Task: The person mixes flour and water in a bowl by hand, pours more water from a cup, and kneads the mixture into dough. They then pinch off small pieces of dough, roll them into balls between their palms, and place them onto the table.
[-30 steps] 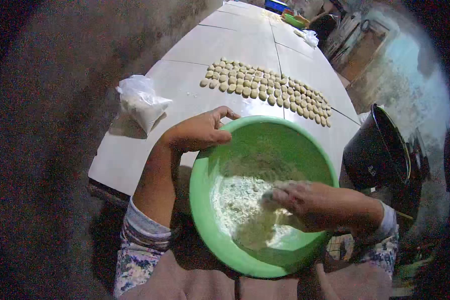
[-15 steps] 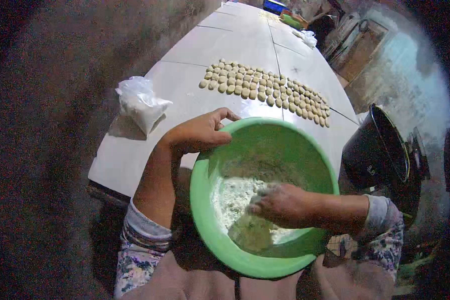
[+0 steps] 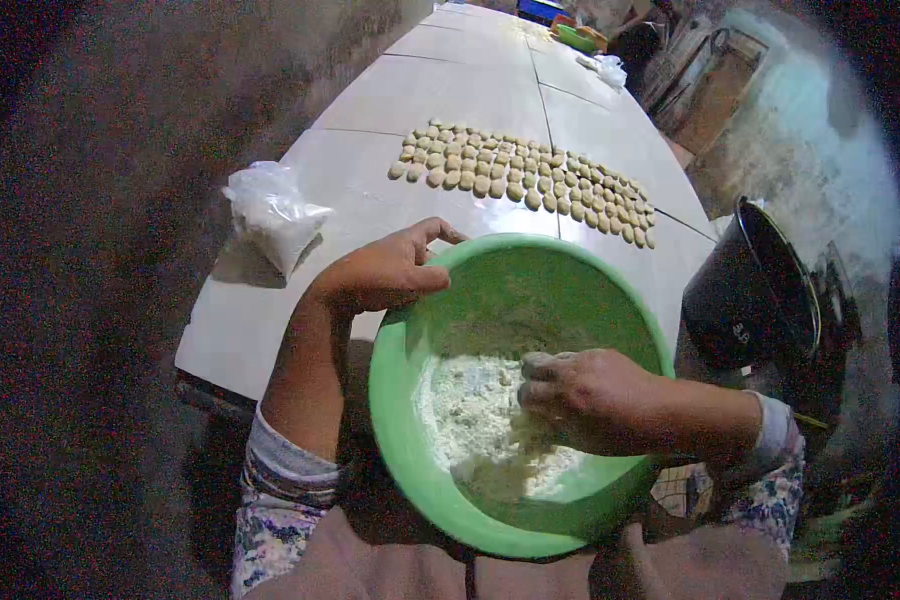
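Note:
A large green basin [image 3: 402, 480] is tilted toward me, just beyond my lap, by the table's near edge. My left hand [image 3: 395, 268] grips its upper left rim, with the thumb over the edge. White, crumbly flour [image 3: 475, 405] lies in the bottom, partly in shadow. Inside the basin, my right hand [image 3: 585, 398] is closed over the flour, its fingers curled together and dusted pale. Whatever those fingers hold, if anything, is hidden.
Rows of small oval dough pieces [image 3: 515, 172] lie on the white tiled table [image 3: 370, 100]. A clear plastic bag of white powder [image 3: 275, 225] stands at left. A black bucket [image 3: 735, 295] is at right. Another plastic bag [image 3: 610, 70] and a blue crate [image 3: 540, 10] are far back.
My right hand has shifted slightly up and right in the basin, uncovering more flour, and its fingers have moved. The left hand keeps its hold on the rim. The whole view has shifted slightly.

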`<state>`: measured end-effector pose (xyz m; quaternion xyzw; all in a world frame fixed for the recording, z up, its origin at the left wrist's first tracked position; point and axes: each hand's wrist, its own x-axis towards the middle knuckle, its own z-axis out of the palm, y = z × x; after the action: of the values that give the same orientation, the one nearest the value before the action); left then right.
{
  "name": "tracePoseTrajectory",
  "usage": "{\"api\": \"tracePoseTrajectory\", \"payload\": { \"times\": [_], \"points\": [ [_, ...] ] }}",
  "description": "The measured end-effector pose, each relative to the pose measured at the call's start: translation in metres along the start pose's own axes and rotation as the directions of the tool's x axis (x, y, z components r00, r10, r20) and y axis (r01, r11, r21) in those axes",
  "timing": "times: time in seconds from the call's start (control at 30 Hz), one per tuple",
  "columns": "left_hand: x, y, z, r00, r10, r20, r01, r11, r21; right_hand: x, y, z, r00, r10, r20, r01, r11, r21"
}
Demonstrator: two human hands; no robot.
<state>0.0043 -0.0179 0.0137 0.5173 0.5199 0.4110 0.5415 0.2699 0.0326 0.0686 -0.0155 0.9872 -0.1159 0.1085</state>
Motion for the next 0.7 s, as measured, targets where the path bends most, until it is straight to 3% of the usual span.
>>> {"api": "tracePoseTrajectory", "payload": {
  "times": [0.1, 0.17, 0.27, 0.3, 0.37, 0.43, 0.47, 0.5, 0.57, 0.6, 0.63, 0.7],
  "points": [
    [0.000, 0.003, 0.000, 1.000, -0.009, -0.007, 0.009, 0.999, 0.035, -0.009, 0.011, 0.021, 0.998, -0.057, 0.004, 0.057, 0.998, -0.034],
    [0.004, -0.003, -0.005, 1.000, -0.022, 0.003, 0.021, 0.995, 0.100, -0.006, 0.008, 0.035, 0.965, -0.097, 0.244, 0.076, 0.992, 0.097],
    [-0.001, 0.004, 0.000, 1.000, -0.008, 0.018, 0.008, 0.999, -0.034, -0.003, 0.005, 0.056, 0.977, -0.153, 0.150, 0.162, 0.985, -0.052],
    [0.000, 0.003, 0.000, 1.000, -0.009, 0.018, 0.009, 0.999, -0.032, -0.004, 0.004, 0.057, 0.979, -0.188, 0.072, 0.196, 0.974, -0.116],
    [0.004, -0.003, -0.001, 1.000, 0.000, -0.014, 0.000, 0.999, 0.038, -0.005, -0.002, 0.053, 0.985, -0.160, 0.068, 0.170, 0.968, -0.186],
    [0.003, -0.001, -0.001, 1.000, -0.011, -0.015, 0.011, 0.999, 0.047, -0.001, -0.006, 0.061, 0.953, -0.248, 0.175, 0.268, 0.958, -0.100],
    [0.003, 0.000, 0.000, 1.000, -0.022, -0.018, 0.023, 0.998, 0.055, 0.002, -0.004, 0.076, 0.933, -0.136, 0.334, 0.095, 0.986, 0.136],
    [0.003, 0.001, 0.000, 1.000, -0.023, -0.017, 0.023, 0.998, 0.055, 0.005, -0.002, 0.080, 0.933, -0.135, 0.333, 0.094, 0.986, 0.136],
    [0.001, 0.003, 0.001, 1.000, -0.018, -0.021, 0.019, 0.999, 0.040, 0.007, -0.002, 0.084, 0.951, -0.128, 0.280, 0.159, 0.983, -0.089],
    [0.002, 0.000, 0.000, 1.000, -0.017, -0.021, 0.018, 0.999, 0.042, 0.006, 0.003, 0.079, 0.943, -0.323, 0.078, 0.328, 0.865, -0.379],
    [0.004, -0.004, -0.002, 1.000, -0.016, -0.002, 0.016, 1.000, 0.027, 0.010, 0.001, 0.063, 0.944, -0.322, 0.077, 0.326, 0.865, -0.382],
    [0.006, -0.008, -0.004, 1.000, -0.009, 0.016, 0.009, 1.000, 0.008, 0.017, -0.006, 0.032, 0.983, -0.081, 0.167, 0.112, 0.976, -0.188]
  ]
}}
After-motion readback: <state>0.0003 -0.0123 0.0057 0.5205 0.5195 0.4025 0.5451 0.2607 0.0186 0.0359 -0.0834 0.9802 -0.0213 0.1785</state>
